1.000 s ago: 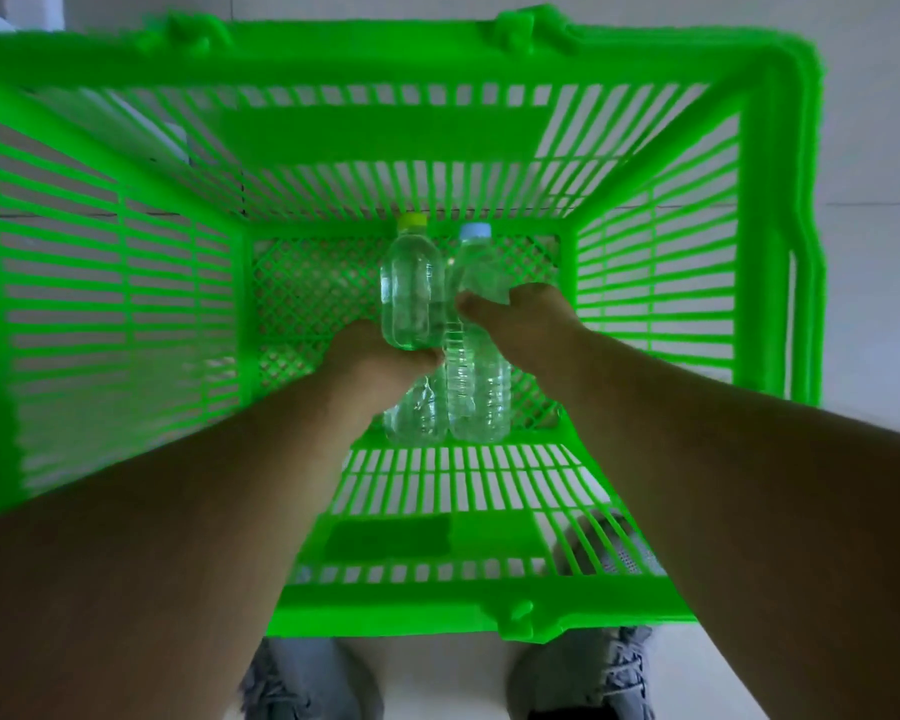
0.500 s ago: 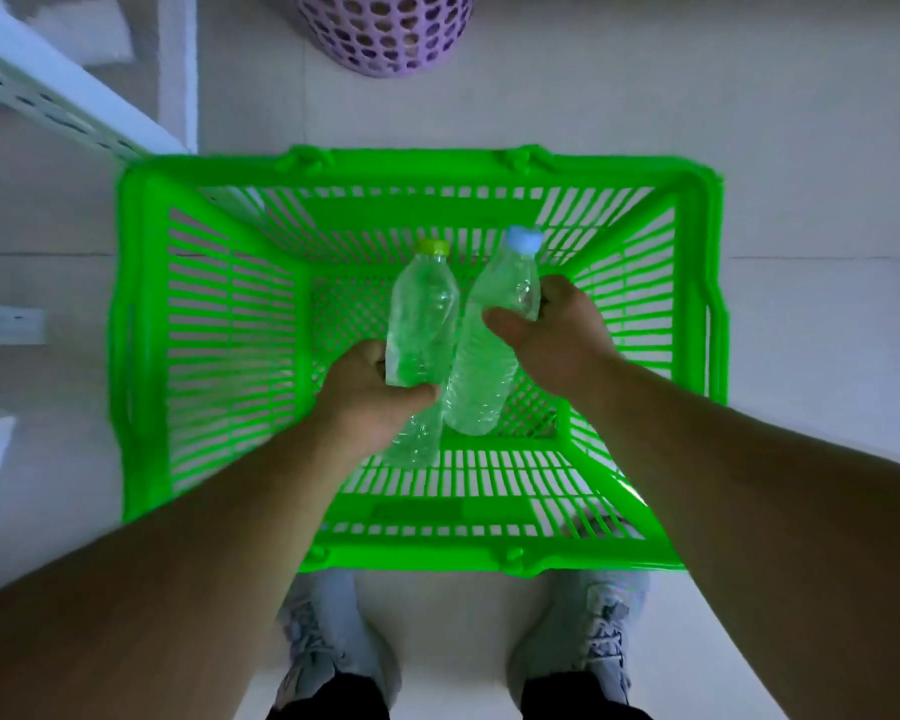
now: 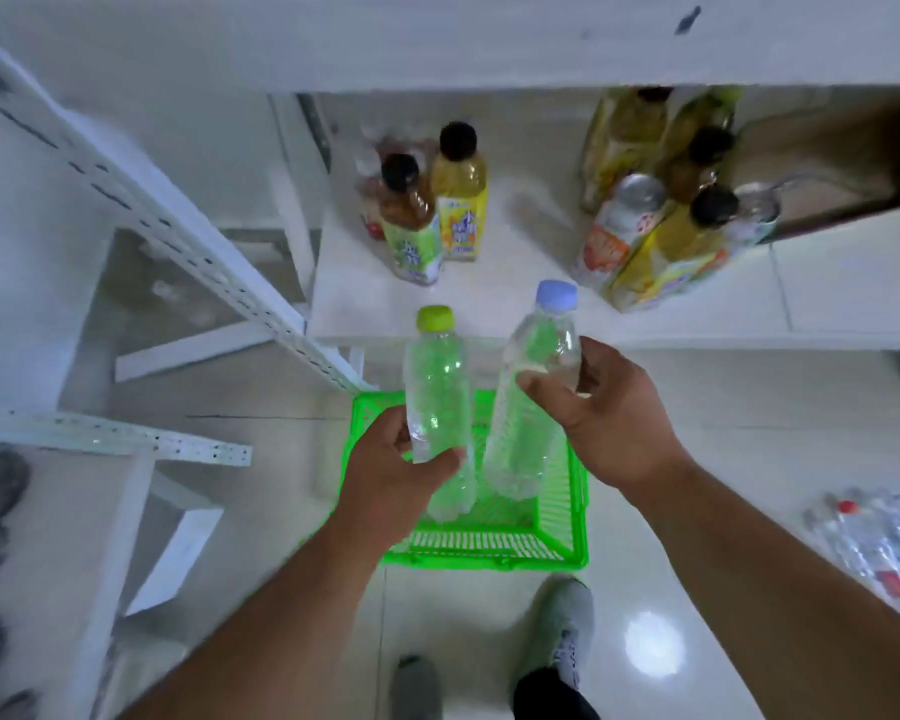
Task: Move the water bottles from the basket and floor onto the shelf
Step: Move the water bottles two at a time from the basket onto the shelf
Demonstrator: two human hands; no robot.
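Nearest, the left hand (image 3: pixel 391 480) is wrapped around a clear bottle with a yellow-green cap (image 3: pixel 436 402), and the right hand (image 3: pixel 614 413) pinches a clear bottle with a pale blue cap (image 3: pixel 533 387) between thumb and fingers; neither bottle shows a label. Below both hands sits the green basket (image 3: pixel 575 522) on the floor. Beyond the hands, the white shelf (image 3: pixel 489 298) carries tea bottles (image 3: pixel 437 210) and cans (image 3: pixel 619 226) whose label print is too blurred to read.

2 clear water btls (image 3: pixel 436 402) (image 3: pixel 533 397), 1 green basket (image 3: pixel 578 517), 2 hands (image 3: pixel 393 475) (image 3: pixel 614 413), 2 shoes (image 3: pixel 567 631) (image 3: pixel 415 685)
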